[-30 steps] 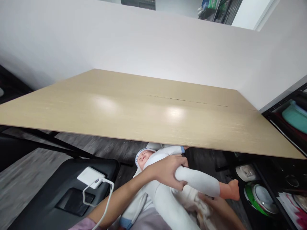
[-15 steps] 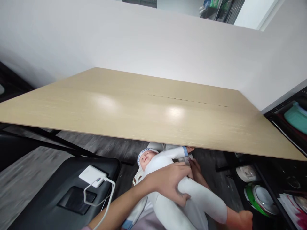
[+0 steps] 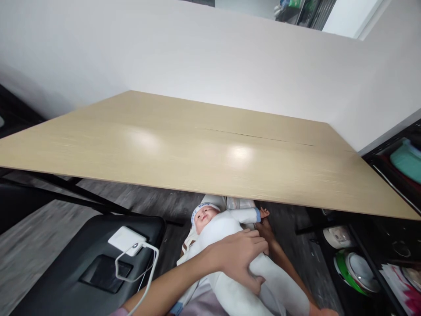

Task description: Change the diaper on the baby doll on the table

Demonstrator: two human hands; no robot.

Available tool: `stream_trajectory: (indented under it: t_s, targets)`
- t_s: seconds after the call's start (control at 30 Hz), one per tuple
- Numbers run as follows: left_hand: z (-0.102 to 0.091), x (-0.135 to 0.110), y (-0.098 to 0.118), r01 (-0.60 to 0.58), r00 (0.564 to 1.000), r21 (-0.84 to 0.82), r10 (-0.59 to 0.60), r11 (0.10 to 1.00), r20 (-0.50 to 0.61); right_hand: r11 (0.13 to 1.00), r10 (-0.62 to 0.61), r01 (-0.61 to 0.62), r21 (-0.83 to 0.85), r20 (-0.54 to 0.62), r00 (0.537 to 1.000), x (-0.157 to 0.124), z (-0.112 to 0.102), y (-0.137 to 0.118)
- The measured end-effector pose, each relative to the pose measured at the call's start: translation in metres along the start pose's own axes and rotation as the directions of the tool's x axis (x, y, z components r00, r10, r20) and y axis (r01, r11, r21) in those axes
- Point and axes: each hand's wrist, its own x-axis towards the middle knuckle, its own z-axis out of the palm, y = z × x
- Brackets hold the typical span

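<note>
A baby doll (image 3: 219, 226) in a white suit and cap lies face up on my lap, its head just under the near edge of the wooden table (image 3: 197, 149). My left hand (image 3: 238, 259) reaches in from the lower left and its fingers wrap the doll's hip and upper thigh. Along the doll's far side lies my right hand (image 3: 267, 231), beside the doll's small left hand; its fingers are mostly hidden behind the doll's body. The doll's legs run off the bottom edge.
A black seat (image 3: 82, 267) at the lower left carries a white charger block (image 3: 126, 240) with a white cable (image 3: 144, 272). A dark shelf (image 3: 388, 153) on the right holds a teal container (image 3: 408, 160) and a green-rimmed bowl (image 3: 357, 267). A white wall stands behind the table.
The doll's raised leg has come down and out of view at the bottom. My left hand slid from the thigh towards the hip. My right hand moved up beside the doll's arm.
</note>
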Motion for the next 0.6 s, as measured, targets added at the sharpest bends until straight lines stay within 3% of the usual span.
stream_trajectory:
  t_s: [0.1,0.2,0.3,0.33,0.4,0.5,0.6]
  targets:
    - [-0.003,-0.002,0.003,0.001,1.000,0.013,-0.001,1.000,-0.001,0.999,0.049,-0.049,0.010,-0.063,0.997,-0.005,-0.013,0.010]
    - [-0.005,-0.003,0.004,-0.003,1.000,0.012,0.003,1.000,-0.008,0.998,0.068,-0.068,0.003,-0.153,0.986,-0.017,-0.038,0.005]
    - [-0.003,-0.002,0.003,-0.018,1.000,0.009,0.018,1.000,-0.001,0.995,-0.063,0.047,-0.090,-0.190,0.980,-0.030,-0.063,-0.019]
    - [-0.002,-0.001,0.002,-0.022,1.000,0.011,0.022,1.000,0.000,0.981,-0.147,0.127,-0.149,-0.131,0.980,-0.031,-0.068,-0.030]
    - [0.001,0.001,0.001,-0.035,0.999,0.005,0.035,0.999,-0.013,0.920,-0.277,0.298,-0.254,0.117,0.954,-0.028,-0.071,-0.052]
    - [0.002,0.001,0.001,-0.060,0.997,-0.027,0.059,0.998,-0.046,0.865,-0.230,0.394,-0.310,0.453,0.861,-0.010,-0.055,-0.078]
    - [-0.007,-0.008,0.008,-0.064,0.995,-0.035,0.062,0.997,-0.078,0.865,-0.195,0.400,-0.304,0.531,0.825,0.008,-0.025,-0.102]
